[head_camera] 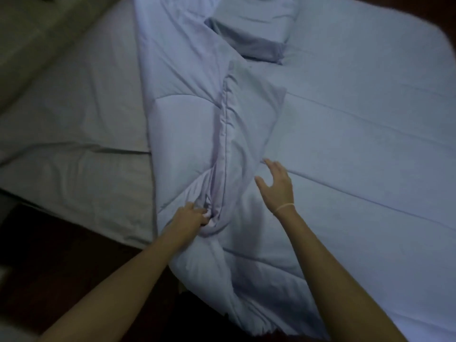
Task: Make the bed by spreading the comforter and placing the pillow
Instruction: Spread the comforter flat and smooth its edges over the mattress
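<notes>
Left hand [191, 218] grips comforter [197, 124] (bunched) — dim.

Flat comforter [357, 169] right of bunched fold [227, 144]

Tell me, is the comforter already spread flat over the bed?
Not yet. The comforter is bunched in a long fold; the left hand grips it, and the grey sheet lies uncovered.

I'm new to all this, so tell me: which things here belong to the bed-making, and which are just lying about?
Part of the job:
comforter, bunched in a ridge
pillow, at the far end
left hand, gripping the comforter
right hand, open above it

Just there:
grey sheet on the left
dark floor
</notes>
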{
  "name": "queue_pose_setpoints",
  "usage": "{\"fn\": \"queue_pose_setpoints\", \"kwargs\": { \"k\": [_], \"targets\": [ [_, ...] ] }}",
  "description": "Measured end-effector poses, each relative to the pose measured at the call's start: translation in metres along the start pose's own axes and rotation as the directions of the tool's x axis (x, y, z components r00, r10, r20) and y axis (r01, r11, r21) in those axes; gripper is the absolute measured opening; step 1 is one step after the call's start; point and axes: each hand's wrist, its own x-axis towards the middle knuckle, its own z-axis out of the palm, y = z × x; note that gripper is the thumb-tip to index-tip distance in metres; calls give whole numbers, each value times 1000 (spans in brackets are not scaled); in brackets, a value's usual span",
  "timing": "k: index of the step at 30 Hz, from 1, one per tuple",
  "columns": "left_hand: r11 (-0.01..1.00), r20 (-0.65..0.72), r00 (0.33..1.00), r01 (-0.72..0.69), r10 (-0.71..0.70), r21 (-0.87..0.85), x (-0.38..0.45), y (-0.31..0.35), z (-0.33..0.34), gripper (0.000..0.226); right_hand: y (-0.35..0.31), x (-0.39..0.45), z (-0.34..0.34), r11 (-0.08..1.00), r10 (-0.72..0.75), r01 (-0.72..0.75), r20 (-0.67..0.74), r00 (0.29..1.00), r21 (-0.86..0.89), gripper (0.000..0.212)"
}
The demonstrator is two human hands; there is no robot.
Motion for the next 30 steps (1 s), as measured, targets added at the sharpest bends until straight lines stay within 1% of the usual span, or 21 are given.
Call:
{"fn": "queue_pose_setpoints", "kwargs": {
  "k": [2,3,4,5,7,8,9,10,11,13,15,17,18,19,22,23,24,25,26,28,30],
  "targets": [
    [1000,44,999,-5,5,-7,-27,-5,7,14,-18,15,23,984,-155,161,81,985,-73,60],
    [1000,94,996,3,-1,-19,-40,-4,9,12,-26,20,35,962,-224,244,159,962,-122,64],
    [997,171,985,34,-22,-66,-49,0,7,13,-31,22,49,937,-251,302,266,931,-175,69],
    [989,222,974,83,-54,-123,-55,4,8,24,-32,23,60,915,-239,337,375,896,-223,72],
    [927,361,916,278,-177,-252,-53,11,-4,58,-24,23,78,900,-167,348,531,831,-262,71],
    [853,430,868,407,-249,-327,-50,12,-9,68,-18,22,81,906,-133,331,566,814,-262,67],
    [734,482,822,524,-304,-432,-45,11,-14,69,-11,20,81,919,-106,301,575,811,-255,61],
    [603,498,790,602,-357,-523,-40,9,-20,63,-5,17,78,938,-83,254,559,825,-237,53],
    [512,475,778,629,-412,-585,-33,6,-28,53,0,14,72,961,-57,186,515,855,-204,46],
    [479,347,788,594,-509,-646,-18,2,-39,39,10,2,61,993,3,44,381,925,-113,34],
    [453,252,779,559,-574,-695,7,5,-56,32,20,-12,48,999,36,-26,270,962,-39,34],
    [333,254,734,551,-629,-765,37,15,-74,27,28,-27,37,997,41,-54,202,978,58,39],
    [254,286,716,545,-637,-799,54,21,-79,29,30,-35,31,991,37,-60,178,983,121,39],
    [186,311,711,528,-630,-829,72,27,-87,39,31,-42,27,982,30,-58,159,987,179,39],
    [54,376,746,481,-550,-875,120,47,-105,79,33,-60,20,949,15,-64,157,987,308,38],
    [77,390,767,492,-509,-867,134,51,-106,89,34,-62,20,936,22,-80,170,985,343,40],
    [164,393,794,512,-464,-843,146,53,-106,94,36,-63,17,923,29,-96,183,983,372,43],
    [268,391,810,532,-437,-803,153,54,-106,92,39,-63,14,910,37,-114,198,980,398,48],
    [364,371,817,541,-442,-758,158,53,-105,85,42,-62,10,892,45,-137,216,975,432,51],
    [475,290,827,525,-483,-707,156,46,-106,68,49,-58,3,831,91,-200,228,969,519,46],
    [570,227,833,519,-504,-638,143,38,-108,57,53,-50,-7,740,208,-251,142,968,624,34]
  ]
}}
